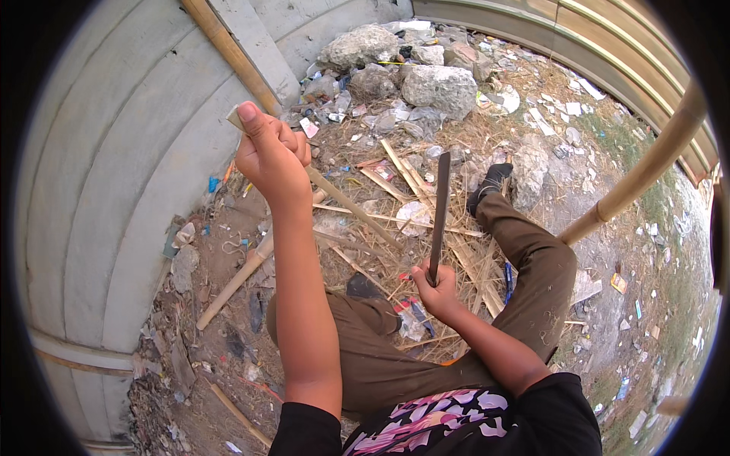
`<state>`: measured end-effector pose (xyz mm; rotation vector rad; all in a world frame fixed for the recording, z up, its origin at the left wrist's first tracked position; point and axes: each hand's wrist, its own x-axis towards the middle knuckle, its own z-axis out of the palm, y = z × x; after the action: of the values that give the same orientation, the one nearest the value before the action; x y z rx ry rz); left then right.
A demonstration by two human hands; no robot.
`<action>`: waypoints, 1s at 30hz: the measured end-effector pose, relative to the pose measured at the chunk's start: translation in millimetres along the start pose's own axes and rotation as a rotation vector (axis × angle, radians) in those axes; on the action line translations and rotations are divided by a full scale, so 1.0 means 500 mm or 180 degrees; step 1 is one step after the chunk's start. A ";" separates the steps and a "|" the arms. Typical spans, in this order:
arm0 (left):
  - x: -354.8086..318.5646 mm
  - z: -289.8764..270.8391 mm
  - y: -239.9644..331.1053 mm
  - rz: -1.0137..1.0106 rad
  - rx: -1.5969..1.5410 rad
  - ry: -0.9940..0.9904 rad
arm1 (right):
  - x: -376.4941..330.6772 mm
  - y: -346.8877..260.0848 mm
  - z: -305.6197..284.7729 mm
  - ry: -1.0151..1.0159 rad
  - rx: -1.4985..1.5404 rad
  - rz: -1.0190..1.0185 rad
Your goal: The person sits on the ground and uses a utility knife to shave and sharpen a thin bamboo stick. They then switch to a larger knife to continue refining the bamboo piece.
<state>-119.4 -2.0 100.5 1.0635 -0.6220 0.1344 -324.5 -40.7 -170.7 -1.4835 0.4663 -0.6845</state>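
Raised at the upper left, my left hand (270,152) is closed round the top of a thin bamboo strip (353,207). The strip slants down to the right, its lower end among the split pieces on the ground. My right hand (437,291), above my lap, grips the handle end of a long dark machete (440,205). Its blade points up and away from me, apart from the strip. Split bamboo pieces (475,266) lie between my legs and beyond the blade. The machete's handle is mostly hidden in my fist.
A grey panel wall (144,152) rises on the left, with a bamboo pole (228,53) against it. Large rocks (441,90) and litter lie ahead. A thick bamboo pole (639,167) slants beside my right knee. Another bamboo piece (236,281) lies left of my arm.
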 end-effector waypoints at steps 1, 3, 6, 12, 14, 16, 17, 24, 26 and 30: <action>0.001 0.005 -0.003 -0.0004 0.0020 0.0057 | -0.010 0.036 0.004 0.0001 -0.0296 0.0219; 0.003 0.009 0.003 -0.0001 0.0050 0.0075 | -0.009 0.154 0.005 -0.0502 -0.1506 0.1201; 0.006 0.007 -0.003 -0.0214 -0.0099 0.0050 | -0.013 0.246 -0.020 -0.0776 -0.1926 0.2071; 0.001 -0.004 0.002 -0.0073 -0.0042 -0.0026 | 0.053 0.130 -0.051 -0.1452 0.3225 0.3893; 0.000 -0.007 0.003 -0.0029 -0.0032 0.0002 | 0.047 0.032 -0.062 -0.1872 0.2917 0.3208; 0.002 0.001 0.000 0.0014 -0.0024 0.0043 | 0.048 -0.050 -0.042 -0.1246 0.1127 0.1658; 0.001 0.000 -0.003 0.0028 -0.0043 -0.0019 | 0.045 -0.056 -0.029 -0.0835 0.0632 0.1003; 0.000 0.002 -0.002 -0.0008 -0.0040 0.0109 | -0.011 0.162 0.012 -0.0452 -0.0556 0.1479; 0.005 -0.002 -0.003 -0.0105 -0.0124 0.0145 | -0.003 0.230 -0.012 -0.0762 -0.1057 0.2824; 0.007 -0.006 -0.002 0.0011 -0.0022 0.0176 | 0.053 0.226 -0.046 -0.1198 0.0761 0.4026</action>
<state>-114.9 -0.8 100.8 1.0488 -0.5740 0.1639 -305.9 -80.7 -280.5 -0.7981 0.8507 0.5172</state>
